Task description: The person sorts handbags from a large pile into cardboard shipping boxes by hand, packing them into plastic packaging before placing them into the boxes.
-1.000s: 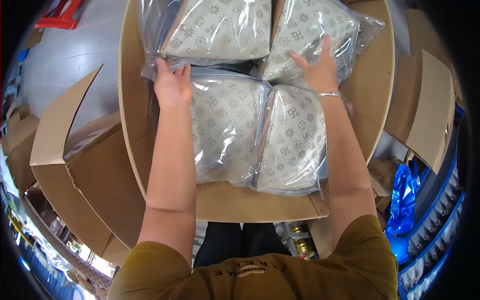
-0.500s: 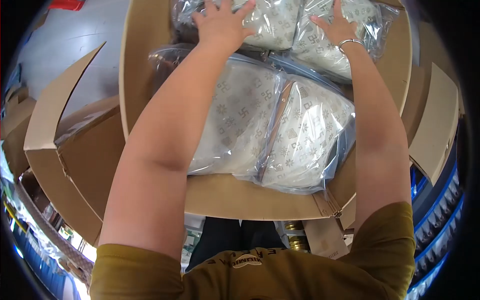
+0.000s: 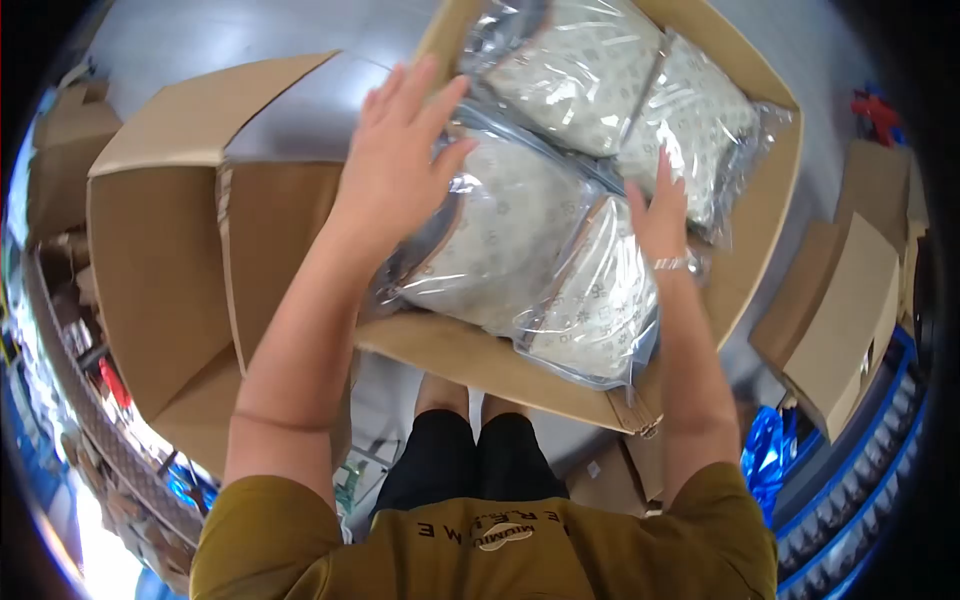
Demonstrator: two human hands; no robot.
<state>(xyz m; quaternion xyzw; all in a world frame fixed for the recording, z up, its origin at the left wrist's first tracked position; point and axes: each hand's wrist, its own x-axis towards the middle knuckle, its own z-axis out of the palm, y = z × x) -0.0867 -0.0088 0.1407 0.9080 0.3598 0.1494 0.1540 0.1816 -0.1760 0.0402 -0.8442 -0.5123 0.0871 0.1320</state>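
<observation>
Bags [image 3: 500, 205] sit side by side in the carton [image 3: 475, 360], likely to save room; left hand [image 3: 390, 170] and right hand [image 3: 661, 222] spread wide, grip empty, perhaps steadying it, contact unclear.

Bright scene, glare on plastic, curved edges, dark corners

L: open ctn [image 3: 155, 290] | R: cardbd flaps [image 3: 840, 310], blu foil [image 3: 764, 460] | up. R: red obj. [image 3: 877, 115]

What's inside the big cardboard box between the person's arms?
Inside the open brown cardboard box: four pale, patterned items in clear plastic bags. Whatever lies beneath them is covered.
</observation>
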